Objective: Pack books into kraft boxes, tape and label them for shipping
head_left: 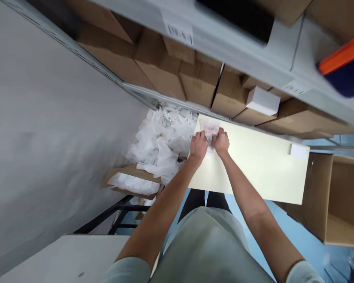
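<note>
Both hands are at the left end of a pale cream tabletop [259, 157], on either side of a thin, translucent white packet [210, 126]. My left hand [199, 144] grips the packet's left edge with curled fingers. My right hand [221, 141] pinches its right edge. Something small and bluish-pink shows through the packet between the hands, too blurred to name. A heap of crumpled white wrapping sheets [165, 137] lies just left of the tabletop.
Brown cardboard boxes [200, 82] line the shelf behind the table, with a small white box [263, 100] among them. A white block [297, 151] rests at the table's right end. An open carton [329, 196] stands right; another box [132, 181] holds white sheets at left.
</note>
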`<action>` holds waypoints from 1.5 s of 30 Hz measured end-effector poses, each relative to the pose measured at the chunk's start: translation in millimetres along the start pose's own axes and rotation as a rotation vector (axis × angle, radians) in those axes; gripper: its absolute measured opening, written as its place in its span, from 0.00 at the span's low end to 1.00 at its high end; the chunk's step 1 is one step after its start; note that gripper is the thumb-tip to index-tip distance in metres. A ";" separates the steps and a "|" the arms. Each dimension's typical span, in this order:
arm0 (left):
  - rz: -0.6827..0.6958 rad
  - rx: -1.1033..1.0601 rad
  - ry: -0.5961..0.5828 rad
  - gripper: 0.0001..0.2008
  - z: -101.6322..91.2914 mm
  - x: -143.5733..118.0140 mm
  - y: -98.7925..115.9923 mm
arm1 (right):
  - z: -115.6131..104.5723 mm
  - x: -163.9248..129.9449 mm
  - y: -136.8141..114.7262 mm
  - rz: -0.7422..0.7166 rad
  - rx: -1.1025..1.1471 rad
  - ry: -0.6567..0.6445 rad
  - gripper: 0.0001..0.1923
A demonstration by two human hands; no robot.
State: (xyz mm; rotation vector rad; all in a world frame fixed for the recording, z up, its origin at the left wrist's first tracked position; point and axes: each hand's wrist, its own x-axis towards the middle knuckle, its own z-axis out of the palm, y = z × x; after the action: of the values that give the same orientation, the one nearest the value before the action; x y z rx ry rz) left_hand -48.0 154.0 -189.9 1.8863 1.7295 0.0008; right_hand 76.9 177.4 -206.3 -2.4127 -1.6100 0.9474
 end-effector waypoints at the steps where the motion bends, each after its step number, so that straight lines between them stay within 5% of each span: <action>1: -0.023 0.021 -0.055 0.26 -14.3 -2.4 8.4 | -12.7 -1.9 -6.7 0.021 -0.032 -0.055 0.26; 5: -0.101 -0.012 -0.066 0.29 -70.4 -41.9 26.6 | -60.0 -32.6 -19.9 -0.048 -0.068 -0.127 0.36; 8: -0.121 -0.122 0.077 0.28 -85.9 -112.8 22.9 | -74.7 -76.1 -8.8 -0.248 0.035 -0.086 0.36; 14: -0.348 -0.532 0.549 0.19 -40.6 -304.9 23.7 | -62.8 -182.2 17.3 -0.652 0.298 -0.183 0.37; 19: -0.641 -0.697 0.975 0.09 -5.6 -448.5 43.0 | -48.2 -277.1 10.3 -0.893 0.321 -0.433 0.35; 27: -1.145 -0.930 1.539 0.13 47.5 -613.4 65.2 | -19.4 -424.7 -2.0 -1.194 0.151 -0.831 0.34; 30: -1.273 -1.063 1.670 0.18 76.3 -667.6 49.9 | 9.6 -497.5 5.3 -1.343 0.073 -1.028 0.26; 33: -1.369 -1.176 1.775 0.22 109.9 -731.0 27.5 | 61.7 -576.8 23.1 -1.390 -0.003 -1.262 0.20; 37: -1.423 -1.182 1.897 0.25 155.5 -822.5 3.7 | 163.3 -678.8 43.4 -1.108 -0.121 -1.487 0.15; 40: -1.419 -1.158 1.953 0.26 182.0 -882.0 -4.9 | 237.7 -741.8 43.4 -0.670 -0.188 -1.438 0.12; 45: -1.424 -1.175 2.012 0.26 212.1 -941.9 -8.4 | 305.3 -805.2 29.0 -0.550 -0.187 -1.293 0.16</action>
State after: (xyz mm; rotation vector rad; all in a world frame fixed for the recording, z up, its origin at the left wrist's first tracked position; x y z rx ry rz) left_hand -129.2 -793.1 -20.7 -1.0420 2.3670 2.1507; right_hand -266.7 -606.6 -106.9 -1.0943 -2.4975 2.4776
